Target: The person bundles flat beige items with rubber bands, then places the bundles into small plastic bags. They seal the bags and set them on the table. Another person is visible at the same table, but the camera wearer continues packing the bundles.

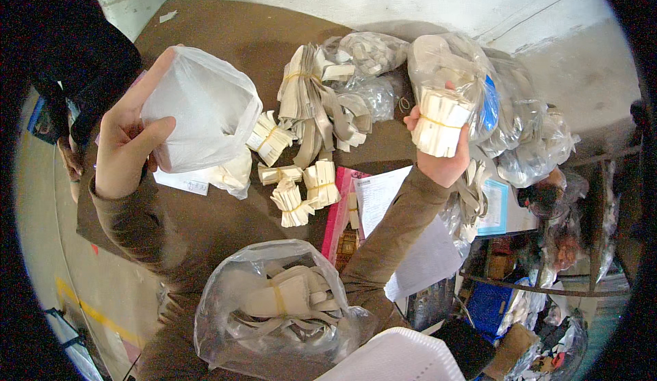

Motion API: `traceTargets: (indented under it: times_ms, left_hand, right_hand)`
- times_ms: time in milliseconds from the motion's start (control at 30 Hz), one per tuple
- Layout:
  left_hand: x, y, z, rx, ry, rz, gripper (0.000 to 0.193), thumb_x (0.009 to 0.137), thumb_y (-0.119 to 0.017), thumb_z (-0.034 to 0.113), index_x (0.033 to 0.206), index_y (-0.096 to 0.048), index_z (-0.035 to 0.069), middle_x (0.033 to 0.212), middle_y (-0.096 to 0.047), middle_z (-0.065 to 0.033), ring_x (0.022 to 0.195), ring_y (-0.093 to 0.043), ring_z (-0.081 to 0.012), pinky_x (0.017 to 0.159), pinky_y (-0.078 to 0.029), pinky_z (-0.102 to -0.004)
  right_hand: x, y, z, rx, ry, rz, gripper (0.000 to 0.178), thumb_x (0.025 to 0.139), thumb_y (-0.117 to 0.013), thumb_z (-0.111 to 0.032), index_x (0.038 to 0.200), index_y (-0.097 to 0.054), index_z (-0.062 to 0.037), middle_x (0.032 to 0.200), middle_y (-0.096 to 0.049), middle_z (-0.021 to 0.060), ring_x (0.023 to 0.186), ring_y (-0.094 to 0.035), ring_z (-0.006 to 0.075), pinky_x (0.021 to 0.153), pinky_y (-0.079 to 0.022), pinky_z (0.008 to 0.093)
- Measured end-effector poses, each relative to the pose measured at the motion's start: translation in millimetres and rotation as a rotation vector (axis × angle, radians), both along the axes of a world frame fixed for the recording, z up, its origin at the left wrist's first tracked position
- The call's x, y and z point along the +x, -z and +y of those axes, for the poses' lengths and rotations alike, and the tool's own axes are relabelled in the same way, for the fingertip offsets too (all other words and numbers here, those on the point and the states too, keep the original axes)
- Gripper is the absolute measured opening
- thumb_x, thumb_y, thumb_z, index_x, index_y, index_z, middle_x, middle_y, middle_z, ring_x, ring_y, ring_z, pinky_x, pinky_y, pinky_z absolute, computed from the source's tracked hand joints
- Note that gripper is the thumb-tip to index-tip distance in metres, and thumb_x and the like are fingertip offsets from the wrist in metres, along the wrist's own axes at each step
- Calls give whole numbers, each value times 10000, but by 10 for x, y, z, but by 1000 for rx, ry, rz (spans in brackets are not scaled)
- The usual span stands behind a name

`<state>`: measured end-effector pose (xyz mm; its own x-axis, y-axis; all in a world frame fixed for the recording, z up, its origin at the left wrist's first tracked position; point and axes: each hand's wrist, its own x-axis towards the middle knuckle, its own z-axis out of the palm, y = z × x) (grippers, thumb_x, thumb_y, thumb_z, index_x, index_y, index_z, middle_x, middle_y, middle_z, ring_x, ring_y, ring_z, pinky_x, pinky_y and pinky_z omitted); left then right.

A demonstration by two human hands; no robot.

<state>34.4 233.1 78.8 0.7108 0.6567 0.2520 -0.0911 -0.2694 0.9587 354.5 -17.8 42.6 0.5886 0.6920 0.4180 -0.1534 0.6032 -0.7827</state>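
Observation:
My left hand (126, 141) holds a white plastic bag (198, 111) up by its rim above the brown table (233, 32). My right hand (441, 152) grips a bundle of cream strips (438, 124) bound with a rubber band, raised in front of a clear bag of similar strips (455, 63). Between the hands, several small banded bundles (301, 189) lie on the table beside a larger pile of loose beige strips (318, 100).
A clear bag of banded strips (274, 306) sits in my lap. Printed paper sheets (383, 193) and a pink booklet (339, 210) lie at the table's near edge. More filled clear bags (534, 135) crowd the right, above a cluttered rack (547, 278). Another person's dark sleeve (75, 73) is at left.

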Motion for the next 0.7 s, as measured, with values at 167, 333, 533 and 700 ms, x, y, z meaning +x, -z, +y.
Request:
traceTargets:
  times_ms: [167, 333, 533, 700]
  left_hand:
    - [53, -30, -52, -28, -13, 4, 646, 768, -503, -82, 1401, -405, 5, 980, -645, -31, 503, -500, 4, 408, -385, -160]
    - [122, -34, -104, -21, 26, 16, 643, 777, -505, -74, 1405, -401, 12, 976, -648, -26, 505, -498, 6, 411, -390, -161]
    - [138, -31, -108, -13, 47, 23, 639, 787, -508, -65, 1411, -396, 21, 972, -650, -19, 508, -497, 9, 415, -395, -162]
    - [125, -41, -90, -17, 55, 19, 636, 796, -511, -57, 1415, -391, 28, 969, -653, -13, 510, -496, 10, 419, -400, -163]
  right_hand:
    - [-27, -35, -1, -216, 175, -128, 735, 917, -476, -438, 1441, -239, 21, 1235, -546, 219, 1008, -619, 332, 850, -512, 399]
    - [-63, -58, 57, -234, 178, -155, 704, 932, -441, -418, 1451, -231, 9, 1252, -531, 228, 1017, -610, 327, 866, -501, 407]
    - [-52, -9, 60, -340, 180, -287, 712, 934, -447, -411, 1452, -222, 22, 1289, -506, 233, 1102, -580, 336, 893, -492, 417]
    - [24, 49, -12, -500, 41, -224, 661, 951, -444, -363, 1440, -254, 39, 1343, -473, 203, 1178, -538, 310, 953, -461, 393]
